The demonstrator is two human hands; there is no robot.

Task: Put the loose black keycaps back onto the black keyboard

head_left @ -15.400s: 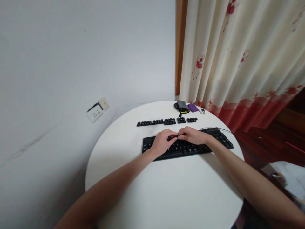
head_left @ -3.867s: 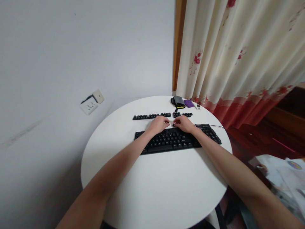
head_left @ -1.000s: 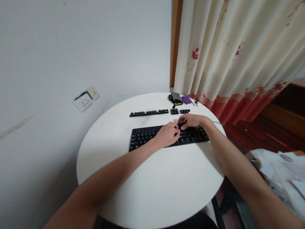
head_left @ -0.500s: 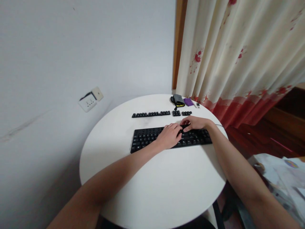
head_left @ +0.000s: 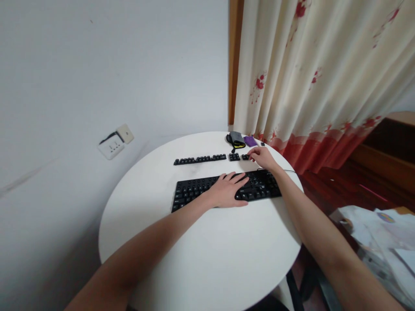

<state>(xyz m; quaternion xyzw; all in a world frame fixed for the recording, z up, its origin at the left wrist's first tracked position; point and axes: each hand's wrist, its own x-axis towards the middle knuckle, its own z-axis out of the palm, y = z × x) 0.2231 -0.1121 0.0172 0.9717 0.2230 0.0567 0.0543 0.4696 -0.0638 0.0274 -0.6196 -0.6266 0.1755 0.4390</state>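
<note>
A black keyboard (head_left: pixel 194 189) lies across the white round table (head_left: pixel 181 263). My left hand (head_left: pixel 228 190) rests on its middle with the fingers spread, covering part of the keys. Beyond the keyboard, my right hand (head_left: pixel 262 156) reaches to the rightmost small group of black keycaps (head_left: pixel 245 157). Its thumb and fingertips are pinched together at these keycaps, seemingly on one of them, and the hand hides part of the group. To the left stand a small block of keycaps (head_left: pixel 234 157) and a long row of keycaps (head_left: pixel 199 160).
At the table's far edge lie a grey pouch (head_left: pixel 237 139) with a black cord and a purple packet (head_left: pixel 250 141). A thin cable (head_left: pixel 289 171) runs off the right side. A curtain (head_left: pixel 279 86) hangs behind; white bags (head_left: pixel 372 229) sit at lower right.
My right hand has left the keyboard and moved away from me to the rightmost keycaps. My left hand has flattened and spread its fingers over the keyboard. The view has shifted slightly.
</note>
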